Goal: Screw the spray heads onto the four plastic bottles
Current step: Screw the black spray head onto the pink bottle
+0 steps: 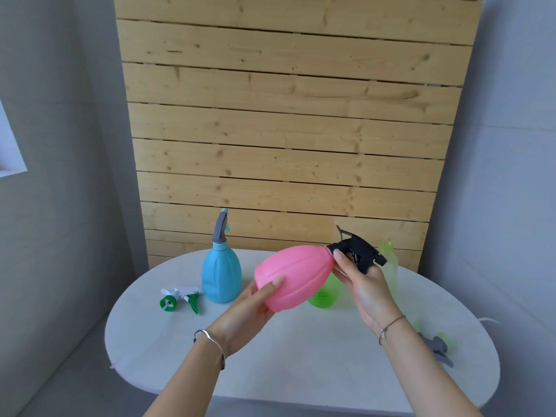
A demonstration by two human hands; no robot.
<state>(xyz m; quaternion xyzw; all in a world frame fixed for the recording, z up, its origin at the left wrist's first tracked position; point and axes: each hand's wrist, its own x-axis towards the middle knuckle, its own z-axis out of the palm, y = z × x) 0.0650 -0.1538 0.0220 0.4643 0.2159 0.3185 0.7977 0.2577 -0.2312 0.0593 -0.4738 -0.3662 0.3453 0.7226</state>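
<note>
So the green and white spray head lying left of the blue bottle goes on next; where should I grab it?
Grip the green-and-white plastic spray head by its white body, from above. It lies on its side on the white table, collar toward you, trigger beside it, so that likely leaves the collar free.

Both forearms are bare, with no sleeves showing. The left wrist carries a thin silver bangle (pixel 214 341) with a dark band just beside it. The right wrist has a fine brown cord bracelet (pixel 391 325) with a small pale charm hanging from it.
</note>
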